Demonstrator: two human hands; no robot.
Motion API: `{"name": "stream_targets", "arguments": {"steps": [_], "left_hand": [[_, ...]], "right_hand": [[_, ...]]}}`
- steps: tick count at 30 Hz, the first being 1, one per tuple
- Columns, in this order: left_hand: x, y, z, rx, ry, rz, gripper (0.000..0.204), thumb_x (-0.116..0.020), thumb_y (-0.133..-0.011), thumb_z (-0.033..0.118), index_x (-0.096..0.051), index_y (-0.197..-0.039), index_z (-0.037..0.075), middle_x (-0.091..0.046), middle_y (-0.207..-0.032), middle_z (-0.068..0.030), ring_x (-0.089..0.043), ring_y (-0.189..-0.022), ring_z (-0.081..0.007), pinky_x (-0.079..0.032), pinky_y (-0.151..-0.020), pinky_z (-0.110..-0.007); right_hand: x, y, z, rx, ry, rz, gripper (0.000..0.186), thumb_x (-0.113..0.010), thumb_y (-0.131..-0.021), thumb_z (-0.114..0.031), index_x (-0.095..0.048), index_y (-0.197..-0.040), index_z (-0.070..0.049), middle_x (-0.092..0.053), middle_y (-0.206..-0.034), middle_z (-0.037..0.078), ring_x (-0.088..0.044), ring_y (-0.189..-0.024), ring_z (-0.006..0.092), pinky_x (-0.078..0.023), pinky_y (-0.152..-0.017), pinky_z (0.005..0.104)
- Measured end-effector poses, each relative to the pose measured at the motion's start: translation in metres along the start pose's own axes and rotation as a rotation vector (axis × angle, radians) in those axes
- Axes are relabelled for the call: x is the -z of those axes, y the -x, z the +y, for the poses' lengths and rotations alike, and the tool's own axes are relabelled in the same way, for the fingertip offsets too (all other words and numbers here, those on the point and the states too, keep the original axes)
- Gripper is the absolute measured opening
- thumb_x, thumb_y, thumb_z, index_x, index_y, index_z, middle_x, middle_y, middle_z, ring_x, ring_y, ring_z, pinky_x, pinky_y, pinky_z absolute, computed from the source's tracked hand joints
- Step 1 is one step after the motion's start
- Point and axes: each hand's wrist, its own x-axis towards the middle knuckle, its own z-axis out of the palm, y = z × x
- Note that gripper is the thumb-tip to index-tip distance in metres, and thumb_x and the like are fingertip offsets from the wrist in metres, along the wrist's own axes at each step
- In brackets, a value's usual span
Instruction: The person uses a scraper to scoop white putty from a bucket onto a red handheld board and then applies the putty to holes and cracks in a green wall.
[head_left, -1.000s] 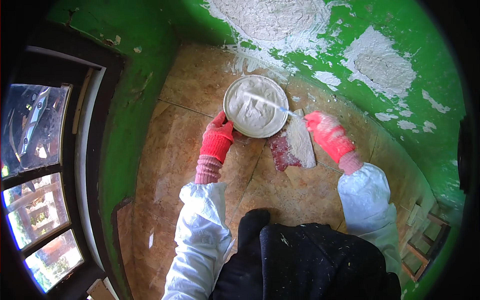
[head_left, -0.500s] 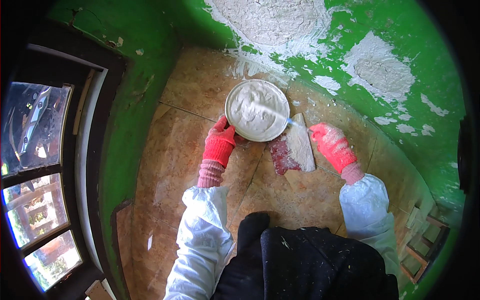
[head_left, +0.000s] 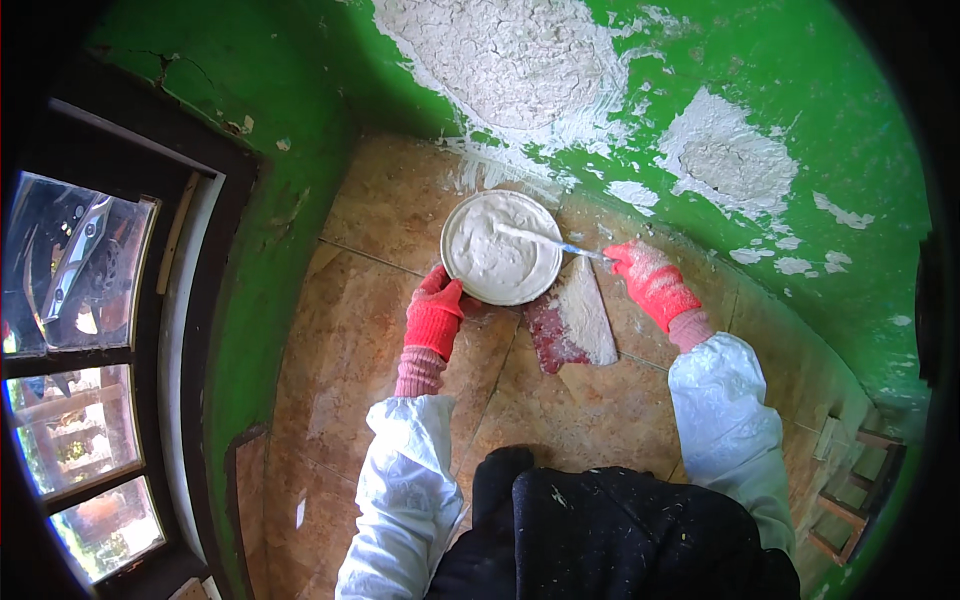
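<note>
A round tub (head_left: 446, 262) of pale, wet plaster (head_left: 485, 262) stands near the foot of the far wall. My left hand (head_left: 433, 318), in a red knitted glove, is closed on the tub's near-left rim; its fingertips are partly hidden. From the right, my gloved right hand (head_left: 655, 285) grips the end of a slim stirring tool (head_left: 580, 250) with a bluish handle. The tool's plaster-coated end lies in the mix, so its exact shape is hidden. Just below and right of the tub, a dark red flat piece (head_left: 555, 340) smeared with dried plaster lies on the floor.
Green walls rise ahead and at both sides; the far wall bears a large plastered patch (head_left: 500, 70) and a smaller patch (head_left: 735, 160). A dark-framed glazed door (head_left: 150, 350) is at left. Brown tiles (head_left: 340, 350) cover the floor. A small wooden frame (head_left: 850, 510) stands at lower right.
The view has shifted, so the tub and floor sit lower in it. My right hand has moved farther away relative to the tub, and the tool, blurred before, now shows more sharply.
</note>
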Motion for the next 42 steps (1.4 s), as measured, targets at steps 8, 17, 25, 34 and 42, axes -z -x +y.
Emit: {"name": "stream_targets", "arguments": {"steps": [8,17,25,34,42], "left_hand": [[0.001,-0.006,-0.03,-0.074,0.117,0.062,0.034,-0.048,-0.085,0.005,-0.047,-0.119,0.0,-0.058,-0.103,-0.0098,-0.059,-0.085,-0.0186,-0.052,-0.066,-0.026],[-0.014,-0.002,-0.036,-0.117,0.247,0.144,0.035,-0.048,-0.086,0.005,-0.045,-0.121,0.001,-0.055,-0.11,-0.0088,-0.058,-0.088,-0.0189,-0.052,-0.068,-0.03],[-0.043,0.052,-0.044,-0.091,-0.038,0.347,0.047,-0.056,-0.084,0.017,-0.04,-0.125,0.002,-0.057,-0.089,-0.0053,-0.051,-0.06,-0.0112,-0.043,-0.048,-0.023],[-0.098,0.083,-0.076,0.17,-0.056,0.077,0.05,-0.057,-0.08,0.023,-0.042,-0.123,0.001,-0.06,-0.098,-0.0121,-0.058,-0.078,-0.0192,-0.046,-0.066,-0.027],[-0.117,0.102,-0.123,0.278,0.38,-0.293,0.018,-0.059,-0.083,0.016,-0.056,-0.096,0.005,-0.062,-0.081,-0.006,-0.059,-0.068,-0.0156,-0.048,-0.061,-0.029]], "right_hand": [[0.015,0.004,-0.047,0.059,0.347,0.35,0.021,-0.06,-0.074,-0.016,-0.059,-0.094,-0.008,-0.057,-0.085,0.015,-0.054,-0.084,0.0318,-0.043,-0.072,0.0403],[-0.044,0.087,-0.105,-0.308,0.121,0.205,0.056,-0.076,-0.056,-0.031,-0.055,-0.1,-0.002,-0.056,-0.089,0.015,-0.054,-0.084,0.0336,-0.043,-0.073,0.0413],[-0.059,0.106,-0.124,-0.344,0.035,0.24,0.063,-0.076,-0.059,-0.025,-0.05,-0.111,-0.001,-0.056,-0.098,0.017,-0.055,-0.091,0.0311,-0.043,-0.079,0.0385],[-0.096,0.133,-0.137,-0.836,-1.866,0.285,0.01,-0.052,-0.086,-0.009,-0.055,-0.095,-0.007,-0.059,-0.093,0.005,-0.058,-0.085,0.0141,-0.046,-0.077,0.0259],[-0.096,0.146,-0.123,-0.832,-1.758,0.592,0.014,-0.055,-0.086,-0.018,-0.059,-0.093,-0.007,-0.062,-0.086,0.004,-0.057,-0.069,0.0096,-0.044,-0.061,0.0215]]}}
